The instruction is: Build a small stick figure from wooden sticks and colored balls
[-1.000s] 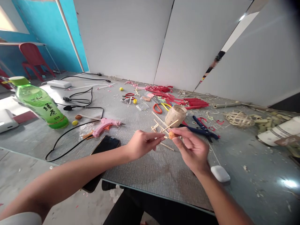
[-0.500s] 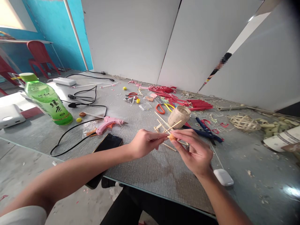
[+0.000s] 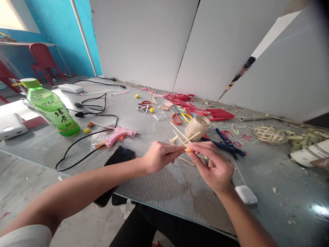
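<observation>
Above the grey, streaked tabletop (image 3: 159, 187), near thin pale wooden sticks (image 3: 190, 138), the right hand (image 3: 216, 167) pinches a small, round orange-brown ball (image 3: 189, 150); the left hand (image 3: 158, 157) presses its fingertips together beside it, anything gripped indiscernible.

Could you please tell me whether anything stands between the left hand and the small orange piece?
Nothing visible blocks it: the left hand is close beside the orange piece, which the right hand pinches.
</observation>
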Available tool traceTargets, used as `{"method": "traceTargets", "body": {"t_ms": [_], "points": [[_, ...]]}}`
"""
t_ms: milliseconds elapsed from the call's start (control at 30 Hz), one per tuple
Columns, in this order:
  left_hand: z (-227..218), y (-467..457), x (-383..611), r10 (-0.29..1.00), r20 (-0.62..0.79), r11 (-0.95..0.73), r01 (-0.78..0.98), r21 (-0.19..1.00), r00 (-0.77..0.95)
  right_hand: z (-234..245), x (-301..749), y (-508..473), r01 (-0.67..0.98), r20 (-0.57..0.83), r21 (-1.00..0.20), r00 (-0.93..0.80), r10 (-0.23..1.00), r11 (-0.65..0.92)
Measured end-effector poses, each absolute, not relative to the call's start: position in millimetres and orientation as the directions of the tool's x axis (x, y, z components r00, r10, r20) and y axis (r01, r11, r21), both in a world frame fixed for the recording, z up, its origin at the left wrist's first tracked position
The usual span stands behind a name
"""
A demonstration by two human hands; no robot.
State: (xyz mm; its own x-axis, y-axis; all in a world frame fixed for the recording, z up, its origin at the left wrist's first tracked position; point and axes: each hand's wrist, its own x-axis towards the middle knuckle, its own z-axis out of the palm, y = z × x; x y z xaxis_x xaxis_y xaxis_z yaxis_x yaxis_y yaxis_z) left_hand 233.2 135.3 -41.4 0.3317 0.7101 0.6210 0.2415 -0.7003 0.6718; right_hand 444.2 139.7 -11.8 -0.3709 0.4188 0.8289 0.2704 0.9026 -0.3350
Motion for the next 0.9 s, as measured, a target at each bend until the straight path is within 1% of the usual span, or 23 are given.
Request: {"method": "traceTargets", "body": {"t_ms": [500,667,900], "points": [[-42.0,135.4,232.7,0.711,0.623,-0.7,0.248,0.669,0.327,-14.8,444.8,139.3,0.288,0.821,-0.337,-0.377,0.429,0.897],[-42.7,135.8,233.5,0.7,0.642,-0.712,0.238,0.661,0.313,-18.7,440.9,137.5,0.354,0.793,-0.364,-0.367,0.486,0.862],[-43.9,135.5,232.7,0.666,0.671,-0.746,0.268,0.61,0.326,-21.4,423.5,139.9,0.469,0.803,-0.271,-0.371,0.466,0.84]]}}
